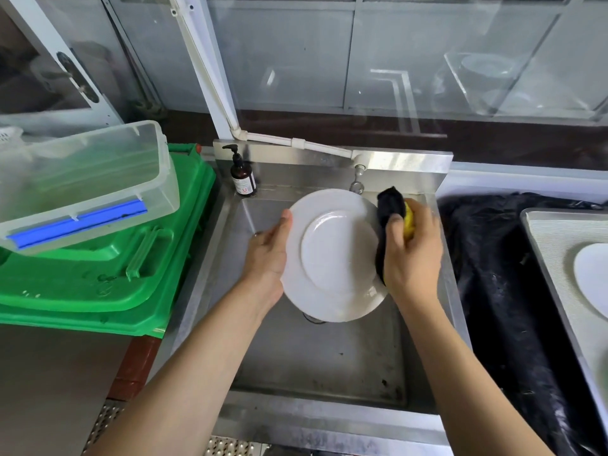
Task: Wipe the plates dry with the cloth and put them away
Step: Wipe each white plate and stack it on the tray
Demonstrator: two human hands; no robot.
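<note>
A round white plate (332,255) is held tilted above the steel sink (322,357), its face turned to me. My left hand (268,258) grips its left rim, thumb on the front edge. My right hand (413,251) grips a black and yellow cloth (390,209) and presses it against the plate's right rim. Another white plate (592,278) lies on a steel tray (556,245) at the far right, cut off by the frame edge.
A brown pump bottle (242,177) stands at the sink's back left corner, a tap (358,179) behind the plate. Left of the sink, a clear plastic box (82,185) sits on a green crate lid (108,278). Black plastic sheet (500,291) covers the right counter.
</note>
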